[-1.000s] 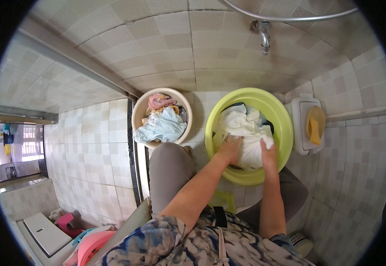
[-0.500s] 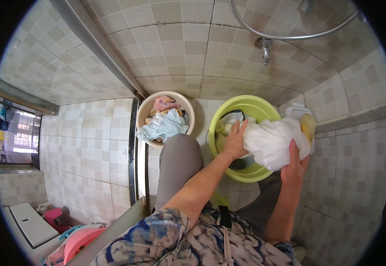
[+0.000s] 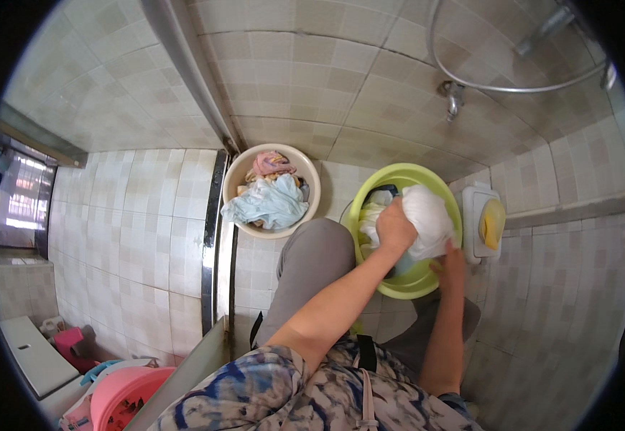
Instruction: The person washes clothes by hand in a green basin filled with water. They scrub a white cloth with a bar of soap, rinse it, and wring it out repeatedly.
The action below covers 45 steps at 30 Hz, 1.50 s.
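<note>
A bunched, puffed-up white cloth [image 3: 427, 215] is held over a lime-green basin [image 3: 407, 290] on the floor. My left hand [image 3: 396, 228] is closed round the gathered left end of that cloth. At its lower right edge is my right hand [image 3: 450, 267], smeared by motion, so its grip does not show clearly. Pale yellowish and dark laundry [image 3: 371, 219] lies inside the basin, partly hidden behind my left hand and the white cloth.
Left of the green basin stands a cream basin [image 3: 312, 208] heaped with light blue and pink clothes [image 3: 273, 201]. A white box with a yellow piece [image 3: 493, 223] sits to the right. A tap [image 3: 454, 100] and shower hose [image 3: 506, 88] hang on the wall; a pink basin [image 3: 122, 391] is lower left.
The white cloth has been drawn left over the basin and bunched tighter. My left hand has gone from spread fingers to a closed grip; my right hand has moved left and down.
</note>
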Each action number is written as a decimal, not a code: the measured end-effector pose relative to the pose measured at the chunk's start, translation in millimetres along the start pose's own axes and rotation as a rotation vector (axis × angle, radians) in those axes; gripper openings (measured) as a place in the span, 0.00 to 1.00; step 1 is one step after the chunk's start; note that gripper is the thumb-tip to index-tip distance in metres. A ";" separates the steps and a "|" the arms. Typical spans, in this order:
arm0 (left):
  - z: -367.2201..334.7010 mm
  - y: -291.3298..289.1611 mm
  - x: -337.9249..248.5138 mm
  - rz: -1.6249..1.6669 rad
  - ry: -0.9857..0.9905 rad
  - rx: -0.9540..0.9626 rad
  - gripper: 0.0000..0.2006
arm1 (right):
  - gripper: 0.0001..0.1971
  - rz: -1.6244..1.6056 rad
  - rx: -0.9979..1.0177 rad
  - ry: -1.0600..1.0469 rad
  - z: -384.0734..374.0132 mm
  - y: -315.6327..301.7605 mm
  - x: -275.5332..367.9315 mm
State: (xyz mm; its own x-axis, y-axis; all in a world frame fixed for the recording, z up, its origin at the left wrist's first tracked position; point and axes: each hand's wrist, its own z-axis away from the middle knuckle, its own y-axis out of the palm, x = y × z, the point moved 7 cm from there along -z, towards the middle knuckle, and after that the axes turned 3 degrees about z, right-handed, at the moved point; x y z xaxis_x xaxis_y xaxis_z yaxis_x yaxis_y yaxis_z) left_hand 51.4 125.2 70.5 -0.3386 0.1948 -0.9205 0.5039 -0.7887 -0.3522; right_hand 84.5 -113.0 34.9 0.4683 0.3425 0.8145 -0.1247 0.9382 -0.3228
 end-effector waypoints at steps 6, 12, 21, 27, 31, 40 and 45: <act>5.9 0.5 12.3 0.010 -0.053 0.017 0.12 | 0.40 0.344 0.137 -0.456 43.1 67.5 -18.6; 28.4 6.5 -32.4 -0.034 0.231 0.129 0.14 | 0.30 0.632 0.204 -0.526 28.9 95.6 4.8; 51.7 23.3 -52.2 0.016 0.373 0.232 0.37 | 0.22 -0.558 0.331 -0.304 17.2 84.8 9.6; 27.2 24.8 7.3 0.015 -0.153 0.135 0.42 | 0.21 -0.787 0.088 -0.113 -6.5 46.3 3.0; 36.3 55.9 58.2 0.534 -0.799 0.354 0.51 | 0.20 -0.886 0.064 -0.104 5.3 42.2 21.2; 26.5 64.1 42.4 1.234 -0.877 0.396 0.57 | 0.23 -0.943 0.262 -0.053 35.8 60.6 29.6; 24.9 74.6 50.7 1.321 -0.714 0.484 0.38 | 0.23 -0.827 0.385 0.115 30.7 69.9 25.1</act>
State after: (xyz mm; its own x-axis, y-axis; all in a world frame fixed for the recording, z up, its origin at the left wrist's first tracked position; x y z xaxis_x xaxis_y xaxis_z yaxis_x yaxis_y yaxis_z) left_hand 52.0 61.7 1.8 -0.2429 -0.9479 -0.2063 0.4909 -0.3035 0.8166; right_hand 60.8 -37.3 47.5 0.6193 -0.4328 0.6551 0.0156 0.8410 0.5409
